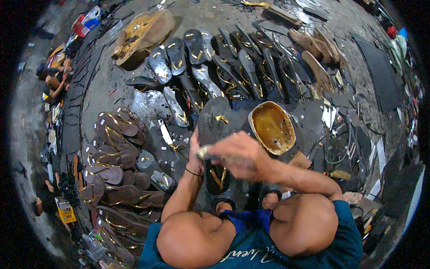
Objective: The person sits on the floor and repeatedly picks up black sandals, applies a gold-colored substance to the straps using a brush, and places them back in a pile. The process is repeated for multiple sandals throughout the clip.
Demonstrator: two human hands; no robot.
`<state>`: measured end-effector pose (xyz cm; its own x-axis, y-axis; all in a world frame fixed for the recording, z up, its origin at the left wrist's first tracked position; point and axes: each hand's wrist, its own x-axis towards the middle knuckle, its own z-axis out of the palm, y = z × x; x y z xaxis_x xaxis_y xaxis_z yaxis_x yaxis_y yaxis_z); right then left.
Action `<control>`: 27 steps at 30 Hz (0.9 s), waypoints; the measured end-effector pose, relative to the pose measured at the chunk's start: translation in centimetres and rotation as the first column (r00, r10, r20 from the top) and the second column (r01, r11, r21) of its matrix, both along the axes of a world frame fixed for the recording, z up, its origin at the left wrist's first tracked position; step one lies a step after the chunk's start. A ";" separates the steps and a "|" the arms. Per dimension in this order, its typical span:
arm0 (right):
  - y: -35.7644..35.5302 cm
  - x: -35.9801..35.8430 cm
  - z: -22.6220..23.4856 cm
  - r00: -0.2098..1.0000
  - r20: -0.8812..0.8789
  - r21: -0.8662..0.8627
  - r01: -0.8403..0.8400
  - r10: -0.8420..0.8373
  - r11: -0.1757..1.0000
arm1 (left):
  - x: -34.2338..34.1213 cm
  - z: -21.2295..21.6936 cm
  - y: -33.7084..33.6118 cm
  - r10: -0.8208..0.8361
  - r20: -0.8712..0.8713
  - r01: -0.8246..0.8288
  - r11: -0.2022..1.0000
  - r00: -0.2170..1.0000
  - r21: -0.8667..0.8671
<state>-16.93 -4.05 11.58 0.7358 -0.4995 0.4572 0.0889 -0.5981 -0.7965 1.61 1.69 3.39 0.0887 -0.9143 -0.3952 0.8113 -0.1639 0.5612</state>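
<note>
My left hand point(195, 150) grips the left edge of a long black sandal sole point(213, 130) with gold straps, held upright in front of my knees. My right hand point(239, 154) is closed on a small brush point(204, 152) whose pale tip rests against the sole's left side. The sole's lower part is hidden behind my right hand and forearm. Just right of the sole stands an oval bowl of brown glue point(272, 127).
Rows of black soles with gold straps point(224, 62) lie fanned out ahead. A heap of brown sandals point(114, 157) lies at left. A second glue-stained bowl point(141, 33) sits far left. Another person point(53, 78) sits at the far left. Scraps and sheets point(358, 134) litter the right.
</note>
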 end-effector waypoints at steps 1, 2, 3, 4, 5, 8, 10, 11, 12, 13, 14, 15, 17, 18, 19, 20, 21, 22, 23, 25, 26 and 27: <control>-1.8 0.4 -0.8 0.992 0.058 -0.004 0.113 -0.113 0.994 | -1.4 0.9 0.6 -0.065 -0.062 0.061 0.997 0.996 -0.054; -4.8 0.3 -1.3 0.944 0.032 -0.043 0.329 -0.328 0.943 | -2.8 1.5 1.0 -0.138 -0.123 0.125 0.986 0.983 -0.106; -6.9 0.5 -1.3 0.861 0.043 -0.083 0.508 -0.506 0.857 | -3.9 4.6 0.8 -0.102 0.178 0.087 0.992 0.979 0.086; -6.8 0.2 -0.8 0.862 -0.019 0.036 0.507 -0.506 0.861 | -2.6 3.4 1.0 -0.055 -0.144 0.057 0.998 0.988 0.010; -6.7 -0.6 -0.1 0.864 -0.079 0.154 0.504 -0.498 0.850 | -1.4 2.4 1.1 -0.062 -0.150 0.062 0.998 0.987 -0.004; -5.2 -0.7 -0.4 0.904 -0.042 0.119 0.426 -0.424 0.897 | -1.3 1.5 0.8 -0.005 -0.224 0.006 1.000 0.975 0.002; -1.8 -0.8 -0.4 0.958 -0.007 0.117 0.284 -0.286 0.952 | 0.6 -0.1 0.9 -0.155 -0.171 0.114 0.966 0.973 -0.231; 0.2 -0.9 0.1 0.989 -0.001 0.191 0.144 -0.147 0.971 | 1.4 -0.4 0.8 -0.210 -0.124 0.156 0.925 0.970 -0.347; 1.4 -1.1 0.3 0.999 0.016 0.142 0.026 -0.028 0.990 | -0.1 0.5 1.0 -0.160 -0.111 0.120 0.946 0.981 -0.300; 0.5 -0.6 0.5 0.991 0.032 0.100 0.124 -0.128 0.987 | -1.5 1.0 1.1 -0.112 -0.093 0.085 0.964 0.989 -0.254; -1.8 0.6 0.5 0.973 0.051 0.058 0.223 -0.226 0.973 | -2.4 1.2 1.4 -0.092 0.141 0.104 0.991 0.986 -0.086; -4.5 1.0 0.8 0.939 0.071 0.001 0.337 -0.337 0.941 | -3.2 2.5 1.0 -0.096 0.214 0.098 0.995 0.972 0.001; -9.0 0.0 -1.4 0.856 -0.139 0.228 0.516 -0.497 0.825 | -3.7 3.8 1.3 -0.081 0.119 0.081 0.997 0.990 0.003; -9.2 -0.9 -1.0 0.858 -0.146 0.198 0.512 -0.492 0.836 | -2.8 3.6 1.3 -0.052 -0.040 0.048 0.994 0.998 -0.102; -8.8 -0.7 -0.9 0.886 -0.072 0.222 0.462 -0.459 0.858 | -1.6 3.2 1.2 -0.041 -0.200 0.000 0.980 0.979 -0.199; -7.5 -0.7 0.3 0.905 -0.013 0.246 0.415 -0.425 0.876 | -0.6 1.0 1.1 -0.091 -0.083 0.075 0.980 0.992 -0.182; -6.4 -0.5 0.7 0.916 0.045 0.279 0.372 -0.399 0.885 | -1.0 1.2 1.2 -0.116 -0.169 0.069 0.963 0.979 -0.262; -6.7 -0.1 0.1 0.911 0.075 0.257 0.375 -0.405 0.891 | -1.4 1.7 1.3 -0.143 -0.251 0.052 0.940 0.957 -0.338; -8.6 -0.7 -1.2 0.890 -0.093 0.056 0.453 -0.447 0.890 | -1.7 1.9 1.5 -0.174 -0.330 0.025 0.912 0.928 -0.410; -8.7 -0.3 -0.4 0.895 0.019 0.243 0.428 -0.445 0.871 | 0.4 1.6 1.9 -0.038 -0.180 -0.011 0.966 0.983 -0.260; -7.6 -0.2 -1.1 0.929 0.065 0.281 0.332 -0.363 0.900 | 0.5 1.1 1.2 -0.013 -0.181 -0.026 0.977 0.983 -0.212; -5.1 -0.1 -2.1 0.953 0.116 0.315 0.231 -0.279 0.921 | 0.7 0.4 1.1 0.012 -0.180 -0.042 0.986 0.984 -0.164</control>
<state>-17.03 -9.19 9.47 0.4972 -0.7900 0.3587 0.1012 -0.3578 -0.9283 2.27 2.75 3.77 0.0560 -0.9668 -0.2492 0.9033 -0.0572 0.4252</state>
